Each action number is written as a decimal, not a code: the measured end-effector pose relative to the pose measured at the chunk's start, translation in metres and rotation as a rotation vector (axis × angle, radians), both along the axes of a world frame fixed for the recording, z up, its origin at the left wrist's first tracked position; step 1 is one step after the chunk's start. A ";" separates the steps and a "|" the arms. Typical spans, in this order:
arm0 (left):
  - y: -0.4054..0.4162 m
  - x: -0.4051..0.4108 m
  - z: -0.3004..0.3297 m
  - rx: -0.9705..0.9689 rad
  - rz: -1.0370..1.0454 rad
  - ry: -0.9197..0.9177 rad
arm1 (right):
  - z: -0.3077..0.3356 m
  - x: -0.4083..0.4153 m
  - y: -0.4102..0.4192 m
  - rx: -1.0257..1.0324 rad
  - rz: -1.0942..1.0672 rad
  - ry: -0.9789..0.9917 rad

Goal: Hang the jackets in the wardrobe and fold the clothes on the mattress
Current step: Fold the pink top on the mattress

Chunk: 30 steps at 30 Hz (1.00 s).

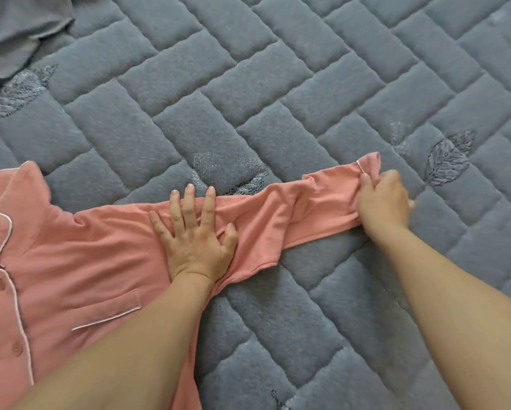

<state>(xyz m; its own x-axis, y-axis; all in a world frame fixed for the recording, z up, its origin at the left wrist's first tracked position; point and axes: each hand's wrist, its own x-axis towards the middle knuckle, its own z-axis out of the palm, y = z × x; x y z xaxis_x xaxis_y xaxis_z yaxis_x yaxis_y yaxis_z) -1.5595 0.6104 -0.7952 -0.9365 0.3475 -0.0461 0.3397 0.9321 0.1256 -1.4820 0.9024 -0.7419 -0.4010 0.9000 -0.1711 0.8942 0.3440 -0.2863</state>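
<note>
Sleeve stretched flat before the fold.

The grey quilted mattress [278,84] carries a salmon-pink button-front pyjama shirt with pale piping [70,261] at the lower left, and its long pink sleeve [292,211] runs out to the right, its long axis lying across the view. The left hand [195,241] presses flat with spread fingers near the shoulder end; the right hand [384,199] pinches the cuff at the far end, so it is probably the one to carry the sleeve back leftward over the body. A crumpled grey garment [17,34] lies at the top left, well apart.
</note>
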 end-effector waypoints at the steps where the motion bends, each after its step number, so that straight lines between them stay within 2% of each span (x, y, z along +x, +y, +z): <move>1: 0.000 0.000 0.000 0.002 0.001 0.003 | 0.005 0.002 0.005 -0.049 0.038 0.070; 3: -0.001 0.001 -0.001 0.007 0.005 0.013 | 0.018 0.015 0.028 -0.007 0.025 0.126; 6: -0.001 0.000 -0.002 0.010 0.008 0.021 | 0.033 0.044 0.072 0.127 -0.021 -0.003; 9: -0.001 0.000 -0.004 0.001 0.008 0.017 | 0.022 0.048 0.081 0.144 0.014 -0.128; 11: -0.001 -0.001 -0.003 -0.011 0.004 0.010 | 0.009 0.034 0.056 0.239 0.026 -0.102; 13: 0.000 0.000 -0.002 -0.022 0.002 0.002 | 0.004 0.017 0.006 0.325 0.113 0.013; 15: 0.000 0.001 -0.001 -0.028 0.001 -0.006 | -0.003 0.004 -0.060 0.287 0.341 0.119; 17: 0.000 0.000 0.001 -0.042 -0.001 -0.020 | -0.017 0.001 -0.121 0.209 0.510 0.056; 20: 0.001 0.000 0.005 -0.043 -0.015 -0.024 | -0.040 0.010 -0.152 0.155 0.472 -0.050; 25: -0.002 -0.022 0.023 -0.010 -0.072 -0.080 | -0.052 0.011 -0.148 0.198 0.441 0.000; 30: 0.015 -0.098 0.041 0.012 -0.360 -0.005 | -0.054 0.011 -0.148 0.243 0.430 0.019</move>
<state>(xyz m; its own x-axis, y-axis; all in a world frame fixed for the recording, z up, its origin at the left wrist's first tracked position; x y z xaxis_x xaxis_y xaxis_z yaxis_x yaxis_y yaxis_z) -1.6577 0.6257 -0.7538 -0.7537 0.6557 -0.0444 0.6454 0.7513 0.1380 -1.4712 0.7543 -0.7957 -0.7462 0.6649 0.0340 0.6517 0.7399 -0.1664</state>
